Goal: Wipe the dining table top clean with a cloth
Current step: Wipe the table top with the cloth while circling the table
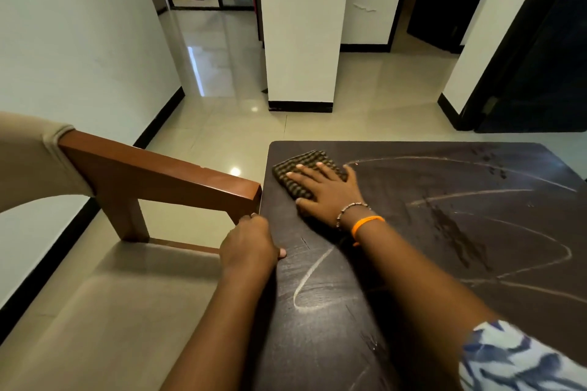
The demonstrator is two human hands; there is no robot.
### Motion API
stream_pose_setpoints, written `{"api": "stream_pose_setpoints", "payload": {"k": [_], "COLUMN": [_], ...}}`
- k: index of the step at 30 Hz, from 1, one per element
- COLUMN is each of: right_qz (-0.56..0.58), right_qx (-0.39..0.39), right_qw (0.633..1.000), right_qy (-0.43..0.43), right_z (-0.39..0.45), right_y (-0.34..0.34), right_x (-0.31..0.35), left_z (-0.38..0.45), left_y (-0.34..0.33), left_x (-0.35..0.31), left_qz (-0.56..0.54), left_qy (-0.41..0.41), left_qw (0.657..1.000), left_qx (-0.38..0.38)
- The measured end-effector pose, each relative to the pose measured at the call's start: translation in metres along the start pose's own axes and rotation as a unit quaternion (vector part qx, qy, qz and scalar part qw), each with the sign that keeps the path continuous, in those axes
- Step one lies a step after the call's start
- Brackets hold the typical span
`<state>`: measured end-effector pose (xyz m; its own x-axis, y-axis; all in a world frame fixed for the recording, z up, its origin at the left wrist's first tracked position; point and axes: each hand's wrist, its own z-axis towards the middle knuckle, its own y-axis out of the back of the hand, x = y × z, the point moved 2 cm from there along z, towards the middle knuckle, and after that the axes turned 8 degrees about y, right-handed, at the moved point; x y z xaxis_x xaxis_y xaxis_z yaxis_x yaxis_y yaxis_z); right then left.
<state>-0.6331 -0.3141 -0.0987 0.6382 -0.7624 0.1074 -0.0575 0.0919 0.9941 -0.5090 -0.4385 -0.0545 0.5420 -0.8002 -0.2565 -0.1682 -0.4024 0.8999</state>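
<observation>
Head view shows our right hand (324, 192) spread flat, fingers splayed and palm pressed down on the cloth (305, 173), a folded, dark waffle-weave pad lying at the far left corner of the dining table (413, 263). Our left hand (249, 244) is curled over the table's near left edge, thumb on top, steadying us; nothing is pinched in it.

To wipe well we would keep the palm weight even, so the whole pad stays in contact, and pull in long overlapping strokes from this corner toward the right, lifting the pale streaks (476, 197) that arc across the dark top and the wet-looking smear (457, 235) further right. Most of the surface looks unwiped to us.

Just beside the left edge stands a wooden chair arm (158, 174), close enough to knock on a sideways stroke. Beyond lie glossy floor tiles (222, 124), a white pillar (301, 25) and dark doorways.
</observation>
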Motion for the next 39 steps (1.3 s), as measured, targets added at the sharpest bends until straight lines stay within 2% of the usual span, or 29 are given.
{"api": "stream_pose_setpoints", "payload": {"k": [2,5,8,11,16,19,22,25,28,30,33,39], "right_qz": [0.001,0.016,0.026,0.030,0.037,0.052,0.043,0.046,0.055,0.054,0.043,0.043], "right_qx": [0.000,-0.008,-0.013,-0.013,0.007,0.034,0.027,0.003,-0.002,0.011,0.012,0.018], "right_qw": [0.995,0.964,0.946,0.960,0.995,0.998,0.997,0.984,0.950,0.940,0.958,0.995], "right_qy": [-0.104,-0.264,-0.322,-0.279,-0.095,-0.030,-0.050,-0.171,-0.308,-0.336,-0.283,-0.090], "right_z": [-0.017,-0.039,-0.030,0.003,0.067,0.083,0.080,0.062,0.038,0.037,0.054,0.069], "right_y": [0.005,0.011,0.010,0.005,-0.010,-0.011,-0.005,0.004,0.009,0.009,0.005,-0.009], "right_x": [-0.047,-0.101,-0.098,-0.065,0.026,0.035,-0.003,-0.062,-0.107,-0.106,-0.072,0.023], "left_z": [0.004,0.009,0.014,0.017,0.017,0.016,0.014,0.015,0.017,0.017,0.016,0.013], "left_y": [0.000,0.000,-0.002,-0.003,-0.005,-0.004,-0.007,-0.008,-0.010,-0.010,-0.011,-0.005], "left_x": [-0.002,-0.002,-0.005,-0.004,-0.003,-0.001,-0.001,0.000,0.002,0.004,0.005,0.003], "left_qz": [0.010,0.058,0.088,0.095,0.113,0.106,0.092,0.088,0.075,0.057,0.049,0.091], "left_qy": [0.013,-0.003,-0.018,-0.030,-0.044,-0.039,-0.040,-0.042,-0.048,-0.051,-0.057,-0.059], "left_qw": [1.000,0.998,0.996,0.995,0.992,0.994,0.995,0.995,0.996,0.997,0.997,0.994], "left_qx": [0.017,0.003,-0.010,-0.011,-0.015,-0.011,-0.002,-0.002,-0.002,-0.002,0.003,-0.013]}}
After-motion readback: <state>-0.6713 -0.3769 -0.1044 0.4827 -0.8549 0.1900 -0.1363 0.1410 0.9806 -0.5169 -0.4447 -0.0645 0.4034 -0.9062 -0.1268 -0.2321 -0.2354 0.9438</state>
